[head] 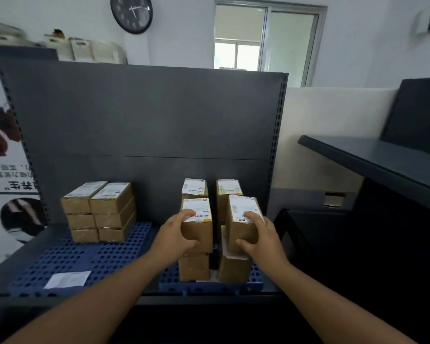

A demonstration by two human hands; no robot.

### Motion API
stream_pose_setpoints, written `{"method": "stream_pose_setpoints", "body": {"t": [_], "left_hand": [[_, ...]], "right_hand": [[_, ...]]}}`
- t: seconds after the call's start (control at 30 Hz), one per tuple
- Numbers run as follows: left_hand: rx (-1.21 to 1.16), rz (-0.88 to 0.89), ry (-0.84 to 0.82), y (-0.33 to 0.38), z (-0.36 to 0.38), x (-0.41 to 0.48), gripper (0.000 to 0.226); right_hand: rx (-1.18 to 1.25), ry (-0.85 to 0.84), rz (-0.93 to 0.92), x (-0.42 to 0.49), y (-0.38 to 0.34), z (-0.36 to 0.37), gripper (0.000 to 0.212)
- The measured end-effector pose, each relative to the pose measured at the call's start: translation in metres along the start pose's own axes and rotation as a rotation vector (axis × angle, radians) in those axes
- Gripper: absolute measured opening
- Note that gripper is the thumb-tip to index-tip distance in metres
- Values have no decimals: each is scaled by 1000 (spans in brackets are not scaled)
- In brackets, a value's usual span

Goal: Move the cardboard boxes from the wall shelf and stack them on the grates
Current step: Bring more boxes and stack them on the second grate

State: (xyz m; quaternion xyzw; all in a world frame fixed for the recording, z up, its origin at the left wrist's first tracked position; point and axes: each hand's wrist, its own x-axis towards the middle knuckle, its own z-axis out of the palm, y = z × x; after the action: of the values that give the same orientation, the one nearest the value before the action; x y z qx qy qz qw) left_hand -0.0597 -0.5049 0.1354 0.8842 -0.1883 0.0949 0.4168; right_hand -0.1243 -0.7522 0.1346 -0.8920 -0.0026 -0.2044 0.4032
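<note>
Left hand (174, 235) grips box (198, 234); right hand (261, 240) — likewise.

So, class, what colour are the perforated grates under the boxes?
The grates are blue, best seen in the head view.

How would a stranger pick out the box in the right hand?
Find the dark grey metal shelf panel, then the blue perforated plastic grates at its foot. Among the boxes on the right, it is the front-right brown cardboard box, the tilted one gripped by the right hand.

Blue grates (85, 256) on grey shelf (20, 259)
</note>
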Motion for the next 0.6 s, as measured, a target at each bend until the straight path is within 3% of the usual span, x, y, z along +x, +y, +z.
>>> {"method": "stream_pose_setpoints", "body": {"t": [0.2, 0.33, 0.6], "left_hand": [[52, -19, 8, -22, 9, 7, 73], [34, 3, 29, -26, 10, 4, 77], [-173, -86, 124, -28, 13, -14, 123]], "right_hand": [[34, -21, 15, 4, 18, 23, 66], [87, -3, 38, 3, 18, 25, 84], [287, 69, 172, -4, 17, 16, 116]]}}
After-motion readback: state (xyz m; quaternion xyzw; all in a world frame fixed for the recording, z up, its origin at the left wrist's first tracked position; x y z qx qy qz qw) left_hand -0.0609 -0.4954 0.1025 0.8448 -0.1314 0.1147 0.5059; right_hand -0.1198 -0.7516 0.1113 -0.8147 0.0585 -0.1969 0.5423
